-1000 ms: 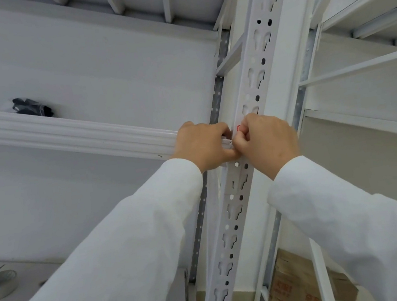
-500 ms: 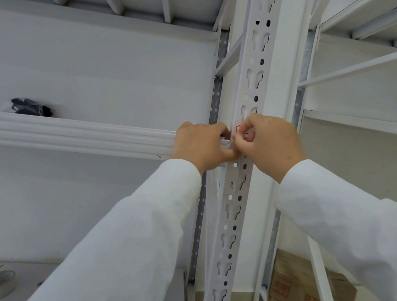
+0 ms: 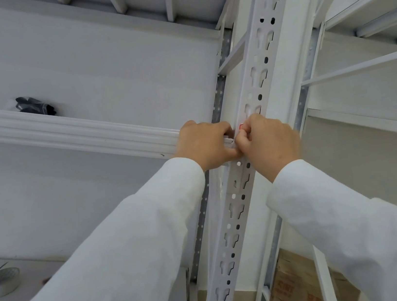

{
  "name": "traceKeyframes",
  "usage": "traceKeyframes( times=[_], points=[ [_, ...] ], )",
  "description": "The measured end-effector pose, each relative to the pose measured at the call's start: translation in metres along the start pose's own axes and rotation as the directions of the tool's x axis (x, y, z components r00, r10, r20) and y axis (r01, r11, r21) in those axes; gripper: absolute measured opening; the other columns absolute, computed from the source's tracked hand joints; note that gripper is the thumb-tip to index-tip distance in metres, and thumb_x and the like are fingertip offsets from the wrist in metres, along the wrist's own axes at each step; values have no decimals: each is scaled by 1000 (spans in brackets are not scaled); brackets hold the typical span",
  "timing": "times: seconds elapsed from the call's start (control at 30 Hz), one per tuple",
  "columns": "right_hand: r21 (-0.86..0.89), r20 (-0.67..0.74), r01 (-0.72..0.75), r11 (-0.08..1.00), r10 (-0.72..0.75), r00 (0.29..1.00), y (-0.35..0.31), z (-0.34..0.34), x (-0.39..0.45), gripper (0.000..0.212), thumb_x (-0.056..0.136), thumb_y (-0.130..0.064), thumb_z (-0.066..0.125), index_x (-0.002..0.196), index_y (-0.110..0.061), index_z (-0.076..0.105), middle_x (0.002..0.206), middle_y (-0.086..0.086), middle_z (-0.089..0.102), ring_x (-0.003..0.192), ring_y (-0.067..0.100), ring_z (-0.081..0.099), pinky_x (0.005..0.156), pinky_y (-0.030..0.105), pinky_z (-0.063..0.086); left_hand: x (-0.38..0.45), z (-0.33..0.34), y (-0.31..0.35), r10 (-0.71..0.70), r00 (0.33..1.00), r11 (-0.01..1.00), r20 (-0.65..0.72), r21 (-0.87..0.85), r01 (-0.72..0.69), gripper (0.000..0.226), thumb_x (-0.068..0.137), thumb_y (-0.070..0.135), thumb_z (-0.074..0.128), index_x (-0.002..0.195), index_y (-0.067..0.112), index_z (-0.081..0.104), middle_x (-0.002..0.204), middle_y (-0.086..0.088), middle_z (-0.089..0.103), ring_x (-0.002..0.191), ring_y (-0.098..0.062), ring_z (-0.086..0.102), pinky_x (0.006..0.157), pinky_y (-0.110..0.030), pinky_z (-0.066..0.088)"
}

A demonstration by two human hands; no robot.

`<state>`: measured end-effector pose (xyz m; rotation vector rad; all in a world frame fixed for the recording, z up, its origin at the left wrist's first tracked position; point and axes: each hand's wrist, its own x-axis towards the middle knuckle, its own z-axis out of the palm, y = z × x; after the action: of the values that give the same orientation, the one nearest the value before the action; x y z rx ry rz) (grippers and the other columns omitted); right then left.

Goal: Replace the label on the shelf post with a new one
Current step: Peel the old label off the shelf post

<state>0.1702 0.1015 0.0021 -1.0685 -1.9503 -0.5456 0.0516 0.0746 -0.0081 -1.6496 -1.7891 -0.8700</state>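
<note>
Reaching up side by side, both hands meet on the perforated white shelf post (image 3: 246,187), which runs from the near bottom up toward the far top right. The left hand (image 3: 205,145) sits where a ribbed white shelf beam (image 3: 67,135) joins the post from the left, its fingers curled over the beam's end and its thumb stretched along the underside toward the other hand. The right hand (image 3: 270,142) has its back to the camera, knuckles bent, with thumb and forefinger drawn together pinching a small red label (image 3: 241,126) on the post face; only a sliver of the red shows above the fingertips, so how far it is stuck down cannot be told. Both forearms, in white sleeves (image 3: 119,250), rise from the near edge and converge at the post. A dark bundle (image 3: 35,107) lies on the shelf at far left, a tape roll (image 3: 1,282) sits low on the left, and cardboard boxes (image 3: 303,288) stand below on the right.
</note>
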Motion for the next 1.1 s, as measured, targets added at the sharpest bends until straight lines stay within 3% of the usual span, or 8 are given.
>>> traceKeyframes(
  times=[0.33,0.53,0.67,0.8,1.1],
  points=[
    [126,5,35,991,-36,999,7,3,-1,20,91,-26,44,94,-13,58,81,6,67,77,30,59,63,31,40,0,0,0,-7,1000,1000,11,2,7,41,82,60,48,105,28,59,77,5,61,71,-17,49,83,-30,32],
    [226,-88,46,973,-26,996,11,3,-10,15,90,-29,52,93,-16,60,68,-6,57,69,22,55,68,28,37,0,0,0,-1,1000,1000,9,9,1,45,81,62,47,107,27,58,90,3,70,74,-17,51,87,-31,34],
    [190,-121,52,980,-30,992,9,2,-10,19,86,-36,57,93,-19,62,74,-1,68,75,24,61,76,34,44,0,1,0,-3,1000,1000,-11,1,3,41,82,58,48,108,28,59,90,3,71,77,-19,56,87,-31,34],
    [147,-110,40,988,-24,994,5,1,-6,18,89,-31,52,92,-18,64,79,1,70,79,27,63,79,36,44,0,2,0,-11,1000,1000,-28,-6,11,40,82,57,48,105,27,60,86,2,70,71,-17,49,84,-30,33],
    [122,-49,-4,993,10,999,2,2,-1,20,89,-27,46,90,-13,61,79,7,68,72,29,56,72,33,40,0,0,0,0,1000,1000,4,6,0,41,82,58,47,109,29,58,83,5,67,72,-16,50,86,-30,33]
  ],
)
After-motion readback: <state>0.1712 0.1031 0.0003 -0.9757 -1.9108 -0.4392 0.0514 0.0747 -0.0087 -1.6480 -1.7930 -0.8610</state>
